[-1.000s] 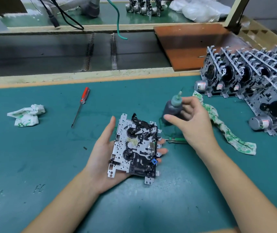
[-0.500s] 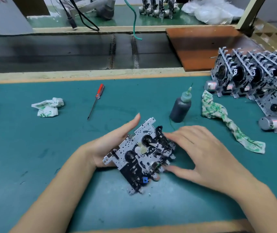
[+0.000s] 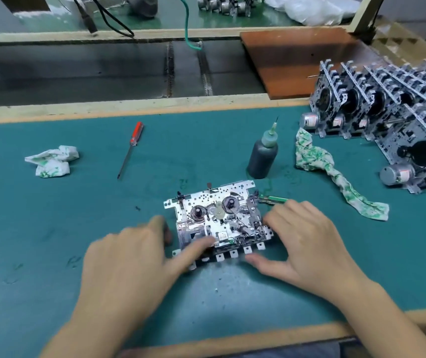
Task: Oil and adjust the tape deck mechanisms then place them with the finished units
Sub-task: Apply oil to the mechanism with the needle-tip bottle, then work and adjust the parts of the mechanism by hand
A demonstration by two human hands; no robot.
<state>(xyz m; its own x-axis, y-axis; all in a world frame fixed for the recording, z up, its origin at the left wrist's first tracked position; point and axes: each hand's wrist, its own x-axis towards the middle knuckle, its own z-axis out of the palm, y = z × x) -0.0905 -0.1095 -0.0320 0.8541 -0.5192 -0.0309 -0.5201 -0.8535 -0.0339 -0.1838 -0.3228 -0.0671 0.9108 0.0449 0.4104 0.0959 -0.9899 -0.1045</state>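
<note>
- Vs 0.5 s ago: the tape deck mechanism (image 3: 219, 220) now lies flat on the green mat (image 3: 51, 228), squared up w/ its key tabs toward you; before it sat tilted in your left palm. Oil bottle (image 3: 262, 156) hasn't moved since then.
- Your left hand (image 3: 134, 257) is blurred, back up, at the mech's left-front corner; thumb reaches over the front edge, fingers look loosely straight. Can't tell if it actually grips anything.
- Your right hand (image 3: 307, 244) is back up at the mech's right side, fingers spread and fairly straight, tips at its right edge, thumb near the front tabs. No clear pinch.
- A green-handled tool (image 3: 274, 200) pokes out just beyond your right fingertips, beside the mech.
- On the mat: red screwdriver (image 3: 131, 148) far left-center, crumpled rag (image 3: 51, 161) at left, long rag (image 3: 336, 177) right of the bottle.
- Finished units (image 3: 387, 115) stand in rows at far right, well apart from the mech.
- Beyond the mat's wood edge: a dark conveyor (image 3: 77, 71), a brown board (image 3: 292, 60).
</note>
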